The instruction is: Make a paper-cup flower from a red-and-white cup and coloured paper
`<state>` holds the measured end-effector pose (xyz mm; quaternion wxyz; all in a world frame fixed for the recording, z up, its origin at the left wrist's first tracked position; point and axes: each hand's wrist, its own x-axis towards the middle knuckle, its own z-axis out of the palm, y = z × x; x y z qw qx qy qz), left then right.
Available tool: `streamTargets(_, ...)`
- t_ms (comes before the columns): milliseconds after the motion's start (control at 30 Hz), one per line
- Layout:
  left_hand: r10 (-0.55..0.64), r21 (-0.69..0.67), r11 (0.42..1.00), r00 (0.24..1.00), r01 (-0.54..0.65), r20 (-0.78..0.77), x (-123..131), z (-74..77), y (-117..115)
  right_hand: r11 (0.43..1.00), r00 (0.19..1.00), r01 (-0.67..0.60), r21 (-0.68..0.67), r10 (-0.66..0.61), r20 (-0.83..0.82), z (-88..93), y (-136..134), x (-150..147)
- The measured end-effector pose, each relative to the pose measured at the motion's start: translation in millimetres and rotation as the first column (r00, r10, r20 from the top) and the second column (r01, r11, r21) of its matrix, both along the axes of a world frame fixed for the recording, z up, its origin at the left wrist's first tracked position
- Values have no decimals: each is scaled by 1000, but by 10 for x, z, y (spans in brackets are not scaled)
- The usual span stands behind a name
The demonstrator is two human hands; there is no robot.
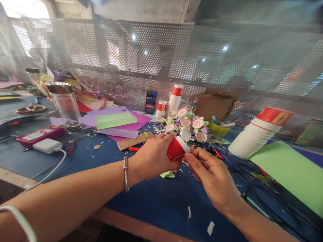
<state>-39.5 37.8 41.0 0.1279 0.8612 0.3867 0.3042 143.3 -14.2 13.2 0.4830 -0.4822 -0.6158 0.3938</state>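
Observation:
My left hand (153, 156) is wrapped round a small red and white paper cup (176, 149), held tilted just above the blue table (156, 201). My right hand (210, 173) sits beside it with fingers curled and pinched at the cup's white rim; what the fingertips pinch is too small to name. A silver bangle circles my left wrist. Just beyond the hands lies a cluster of finished paper-cup flowers (188, 126) with purple and green petals. Green paper scraps (168, 174) lie under the hands.
A tall tilted stack of paper cups (257, 132) lies at the right by a green sheet (290, 171). A glass jar (66, 106), pink phone (40, 134), white charger (47, 145), coloured paper sheets (114, 121), scissors (31, 109) and cardboard (214, 104) stand before a perforated metal screen.

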Motion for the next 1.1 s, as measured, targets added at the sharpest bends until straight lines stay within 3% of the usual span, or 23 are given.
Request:
streamTargets(233,-3,37,999,998,1,56,40,-23,-42,999,1000,10,36,-10,-7,40,-9,13)
streamTargets(500,66,205,978,994,-46,-90,51,-40,-71,998,1000,13,67,-12,-12,26,-23,18)
streamTargets(633,-14,137,990,1000,16,-15,20,-11,-93,997,999,28,66,-29,18,39,-31,15)
streamTargets(733,-116,-26,992,985,120,129,-74,70,-67,996,998,12,94,-18,66,84,-47,20)
streamTargets(767,-177,-156,966,966,208,188,-116,97,-40,995,997,5,100,-13,79,98,-52,21)
streamTargets(800,-226,-308,900,933,310,279,-158,120,-4,995,996,-3,103,-6,89,108,-57,22)
streamTargets(900,-217,-619,599,848,507,484,-249,144,124,995,996,-10,98,2,87,121,-67,15)
streamTargets(1000,-177,-712,369,798,597,577,-252,133,198,994,997,-24,103,15,82,136,-86,-4)
streamTargets(1067,-183,-721,286,775,631,605,-222,136,191,991,995,-39,126,27,96,160,-105,-23)
streamTargets(1100,-184,-723,278,774,632,606,-206,144,176,990,994,-42,137,27,105,174,-114,-32)
